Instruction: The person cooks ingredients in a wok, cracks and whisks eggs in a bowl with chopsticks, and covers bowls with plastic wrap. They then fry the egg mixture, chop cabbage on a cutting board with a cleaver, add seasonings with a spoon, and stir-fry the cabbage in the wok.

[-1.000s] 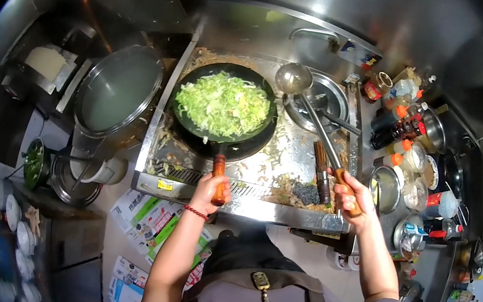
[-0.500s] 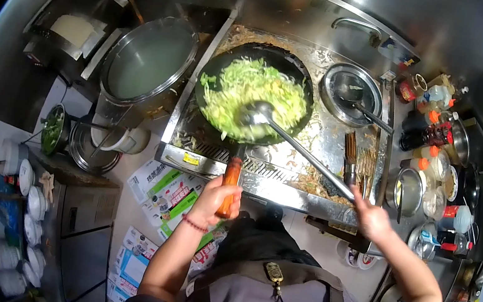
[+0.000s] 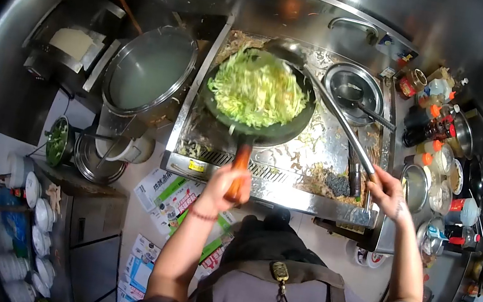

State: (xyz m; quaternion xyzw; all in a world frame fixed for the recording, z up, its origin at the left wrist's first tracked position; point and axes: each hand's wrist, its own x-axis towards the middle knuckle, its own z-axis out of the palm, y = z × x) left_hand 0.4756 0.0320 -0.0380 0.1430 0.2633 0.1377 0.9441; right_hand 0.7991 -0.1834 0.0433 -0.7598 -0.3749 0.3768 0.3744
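My left hand is wrapped round the wooden handle of a dark wok. Shredded green and pale vegetables, blurred by motion, fill the wok. My right hand grips the handle end of a long metal ladle. The ladle's bowl is at the wok's far right rim, behind the vegetables, and is partly blurred.
A large pot of cloudy liquid stands left of the metal stove top. A round metal basin holding another ladle sits right of the wok. Beside it are a dark-handled brush, bottles and bowls.
The ladle bowl has moved from the vegetables to the wok's far rim. The vegetables have shifted and blurred. My right hand has moved slightly up and right.
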